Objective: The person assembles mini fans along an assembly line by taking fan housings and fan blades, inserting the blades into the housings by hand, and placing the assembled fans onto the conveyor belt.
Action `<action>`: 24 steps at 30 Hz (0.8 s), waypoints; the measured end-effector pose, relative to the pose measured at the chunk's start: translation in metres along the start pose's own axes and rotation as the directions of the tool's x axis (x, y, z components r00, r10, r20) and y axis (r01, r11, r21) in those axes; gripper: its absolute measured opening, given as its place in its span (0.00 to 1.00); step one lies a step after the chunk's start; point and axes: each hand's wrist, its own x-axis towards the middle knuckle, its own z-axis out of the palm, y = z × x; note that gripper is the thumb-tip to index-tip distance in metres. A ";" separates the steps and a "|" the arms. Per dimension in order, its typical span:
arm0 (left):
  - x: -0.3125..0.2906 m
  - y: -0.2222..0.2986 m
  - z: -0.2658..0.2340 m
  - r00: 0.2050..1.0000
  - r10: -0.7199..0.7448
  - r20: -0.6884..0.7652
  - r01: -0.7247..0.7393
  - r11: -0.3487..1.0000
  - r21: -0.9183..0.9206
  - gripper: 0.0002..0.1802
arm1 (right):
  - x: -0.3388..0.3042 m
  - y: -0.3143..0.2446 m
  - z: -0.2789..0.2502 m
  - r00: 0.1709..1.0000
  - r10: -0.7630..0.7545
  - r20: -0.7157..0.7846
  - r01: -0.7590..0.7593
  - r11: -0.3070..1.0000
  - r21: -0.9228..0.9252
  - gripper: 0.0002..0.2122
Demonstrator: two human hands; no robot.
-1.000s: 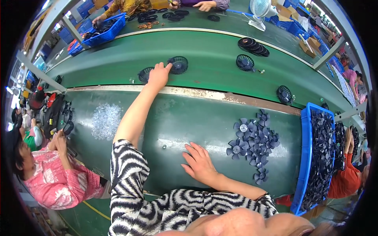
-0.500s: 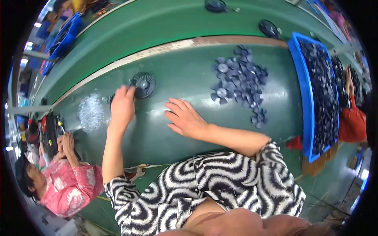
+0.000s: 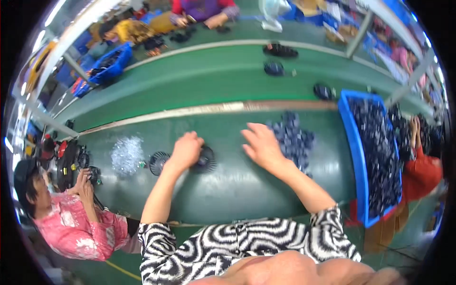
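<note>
"Holding anything in that left hand [image 3: 186, 149]?"

"I'm cupping it, fingers bent, over the edge of a dark fan cage [image 3: 207, 162]; whether I'm really gripping, I'm unable to say, since my hand is hiding the contact. A second cage [image 3: 158, 164] is lying on the counter [image 3: 228, 194], just left of that hand."

"And the right hand [image 3: 265, 146]?"

"I'm holding it spread wide, gripping nothing that shows. Dark fan blades [image 3: 295, 138] are lying heaped just right of it, probably for easy reach."

"Why are the clear pieces [image 3: 127, 156] sitting left of both hands?"

"Perhaps they're lying apart to avoid mixing with the blades."
</note>
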 end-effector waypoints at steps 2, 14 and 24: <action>-0.003 0.006 -0.007 0.997 -0.044 -0.069 0.035 0.990 -0.137 0.07 | 0.008 0.019 -0.017 0.990 0.138 0.042 -0.127 0.974 -0.190 0.24; -0.016 0.066 0.043 0.934 -0.275 0.226 0.108 -0.387 -0.916 0.12 | 0.008 0.053 -0.022 0.974 0.155 0.164 -0.129 0.979 -0.160 0.18; -0.017 0.063 0.045 0.911 -0.295 0.288 0.057 -0.602 -0.796 0.08 | -0.003 0.001 0.022 0.959 -0.003 0.285 -0.023 0.996 0.090 0.15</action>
